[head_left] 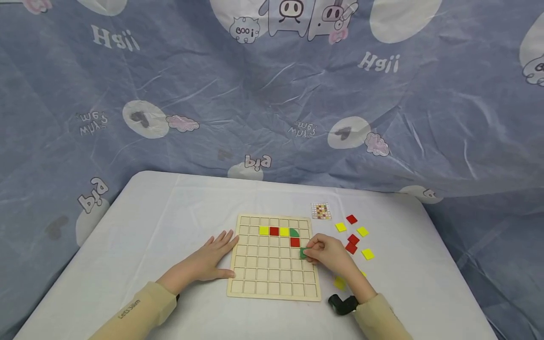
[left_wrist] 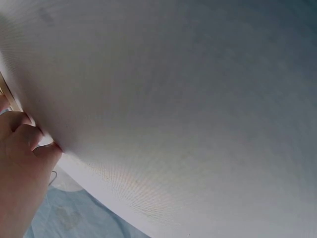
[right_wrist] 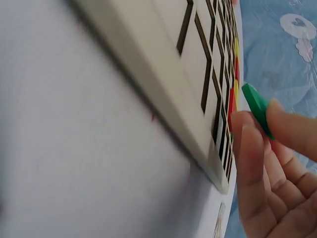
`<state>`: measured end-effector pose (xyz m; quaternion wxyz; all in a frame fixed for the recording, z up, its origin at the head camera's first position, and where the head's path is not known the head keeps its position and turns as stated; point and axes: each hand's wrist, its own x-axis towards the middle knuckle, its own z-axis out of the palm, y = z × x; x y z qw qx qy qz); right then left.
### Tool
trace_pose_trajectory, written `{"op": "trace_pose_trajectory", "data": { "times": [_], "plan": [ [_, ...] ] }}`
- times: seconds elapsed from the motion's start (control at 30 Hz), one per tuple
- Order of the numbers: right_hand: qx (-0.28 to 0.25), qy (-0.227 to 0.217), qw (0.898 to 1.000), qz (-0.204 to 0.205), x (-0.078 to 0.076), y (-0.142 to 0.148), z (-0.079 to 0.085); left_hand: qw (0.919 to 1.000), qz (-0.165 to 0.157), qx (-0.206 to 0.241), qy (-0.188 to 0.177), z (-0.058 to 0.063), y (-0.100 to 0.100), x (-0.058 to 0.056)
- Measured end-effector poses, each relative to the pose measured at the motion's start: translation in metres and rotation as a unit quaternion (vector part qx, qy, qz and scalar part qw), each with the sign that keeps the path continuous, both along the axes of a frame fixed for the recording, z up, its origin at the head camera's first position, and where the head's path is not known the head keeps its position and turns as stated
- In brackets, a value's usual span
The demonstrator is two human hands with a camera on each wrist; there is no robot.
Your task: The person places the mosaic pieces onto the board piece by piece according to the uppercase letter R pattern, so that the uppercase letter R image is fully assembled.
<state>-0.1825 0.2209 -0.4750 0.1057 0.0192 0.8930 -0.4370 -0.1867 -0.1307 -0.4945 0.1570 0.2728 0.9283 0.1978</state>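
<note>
A light wooden grid board [head_left: 263, 285] lies flat on the white table. Along one of its upper rows sit a yellow tile [head_left: 264, 230], a red tile [head_left: 274, 231], another yellow tile [head_left: 284, 232] and a green quarter-round tile [head_left: 294, 232]. Below the green one is a red square tile [head_left: 295, 242]. My right hand [head_left: 329, 255] pinches a green tile [right_wrist: 255, 101] between thumb and fingers, over the board's right side. With fingers spread, my left hand [head_left: 208, 261] rests at the board's left edge, its thumb tip and fingertips right at the rim.
A small printed pattern card [head_left: 321, 211] lies beyond the board's upper right corner. Right of the board are several loose red tiles [head_left: 351, 219] and yellow tiles [head_left: 367, 254], some partly hidden by the right forearm. A black object [head_left: 342, 305] shows beside the right sleeve.
</note>
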Motion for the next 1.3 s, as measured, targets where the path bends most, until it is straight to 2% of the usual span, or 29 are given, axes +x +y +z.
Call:
{"op": "trace_pose_trajectory", "data": {
  "times": [0.23, 0.5, 0.9, 1.1, 1.3],
  "plan": [
    [0.054, 0.016, 0.998, 0.006, -0.007, -0.015, -0.001, 1.0000, -0.002, 0.001, 0.001, -0.001, 0.000, 0.000],
    [0.088, 0.045, 0.995, 0.029, -0.011, -0.027, 0.000, 1.0000, -0.001, -0.002, 0.005, -0.004, -0.001, -0.001],
    [0.120, 0.080, 0.989, 0.036, -0.011, -0.034, 0.002, 1.0000, -0.005, 0.000, 0.006, -0.005, -0.002, -0.002],
    [0.135, 0.070, 0.988, 0.030, -0.011, -0.036, 0.001, 1.0000, -0.003, 0.000, 0.000, -0.005, -0.001, -0.002],
    [0.116, 0.035, 0.993, 0.010, -0.011, -0.035, 0.006, 1.0000, -0.003, -0.004, 0.002, -0.005, -0.001, -0.001]
  ]
}}
